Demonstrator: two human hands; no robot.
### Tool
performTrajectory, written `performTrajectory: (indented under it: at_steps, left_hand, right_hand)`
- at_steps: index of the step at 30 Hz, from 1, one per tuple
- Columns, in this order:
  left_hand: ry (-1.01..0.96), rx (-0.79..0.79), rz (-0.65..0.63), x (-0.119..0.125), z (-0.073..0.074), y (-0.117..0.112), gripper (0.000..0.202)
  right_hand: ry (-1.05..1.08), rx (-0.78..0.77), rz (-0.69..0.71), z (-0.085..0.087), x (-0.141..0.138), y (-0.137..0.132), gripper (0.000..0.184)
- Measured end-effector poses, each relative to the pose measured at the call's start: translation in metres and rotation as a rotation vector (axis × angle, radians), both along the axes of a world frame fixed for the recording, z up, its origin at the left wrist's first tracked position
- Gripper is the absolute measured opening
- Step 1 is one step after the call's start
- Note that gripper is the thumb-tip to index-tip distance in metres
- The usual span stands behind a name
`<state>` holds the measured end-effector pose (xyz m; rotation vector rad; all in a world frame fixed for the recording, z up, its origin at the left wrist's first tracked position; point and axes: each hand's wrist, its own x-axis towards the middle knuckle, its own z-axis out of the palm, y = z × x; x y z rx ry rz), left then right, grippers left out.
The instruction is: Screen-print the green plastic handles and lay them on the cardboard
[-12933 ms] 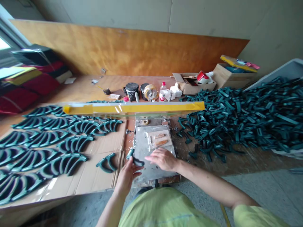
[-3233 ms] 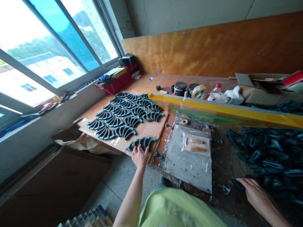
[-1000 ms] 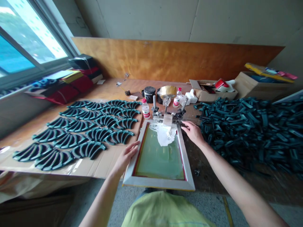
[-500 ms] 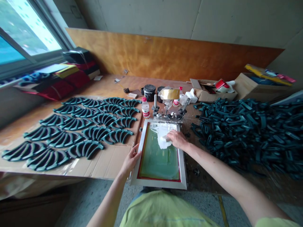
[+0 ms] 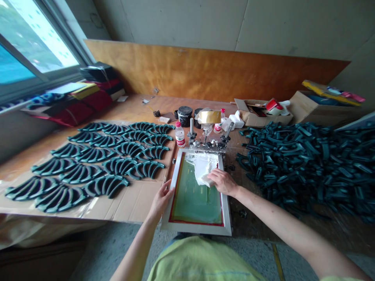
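A silver-railed screen-printing frame (image 5: 195,230) lies flat in front of me, its green mesh (image 5: 193,205) edged with red tape. Its far end sits in black hinge clamps (image 5: 207,143). My left hand (image 5: 161,200) grips the frame's left rail. My right hand (image 5: 222,182) presses on a crumpled white cloth (image 5: 199,168) lying on the far part of the mesh. What lies under the frame is hidden.
On the left, a cardboard sheet (image 5: 131,199) holds rows of dark green curved moulded parts. A large heap of similar parts (image 5: 301,168) lies on the right. Behind the clamps stand a water bottle (image 5: 179,135), a black tin (image 5: 184,116), and cardboard boxes.
The frame has come down from its raised position and now lies flat. My right hand has moved from the rail onto the white cloth, shifting it slightly toward me.
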<state>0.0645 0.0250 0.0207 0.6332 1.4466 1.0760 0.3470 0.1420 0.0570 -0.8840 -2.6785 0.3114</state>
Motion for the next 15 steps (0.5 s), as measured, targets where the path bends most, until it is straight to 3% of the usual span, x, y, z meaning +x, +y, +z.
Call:
performTrajectory:
  at_steps: [2,4,8,10,12,15]
  left_hand:
    - [0.009,-0.01,0.006,0.0,0.005,0.0,0.085]
    - [0.008,-0.012,-0.005,-0.001,0.015,0.001,0.09]
    - [0.013,0.026,-0.059,-0.008,0.056,0.003,0.087]
    - [0.086,0.065,-0.056,-0.012,0.082,0.008,0.069]
    - [0.131,0.125,-0.032,-0.012,0.105,0.019,0.06]
    - [0.076,0.321,0.042,-0.006,0.132,0.046,0.063]
  right_hand:
    - [0.025,-0.051,-0.036,0.01,-0.002,0.012,0.024]
    - [0.075,-0.093,-0.127,0.024,-0.012,0.035,0.037]
    - [0.083,-0.084,-0.339,0.049,-0.025,0.085,0.066]
    - [0.109,-0.019,-0.461,0.054,-0.013,0.099,0.06]
    - [0.165,0.028,-0.61,0.051,0.01,0.102,0.043]
    - [0.169,-0.015,-0.691,0.027,0.042,0.085,0.027]
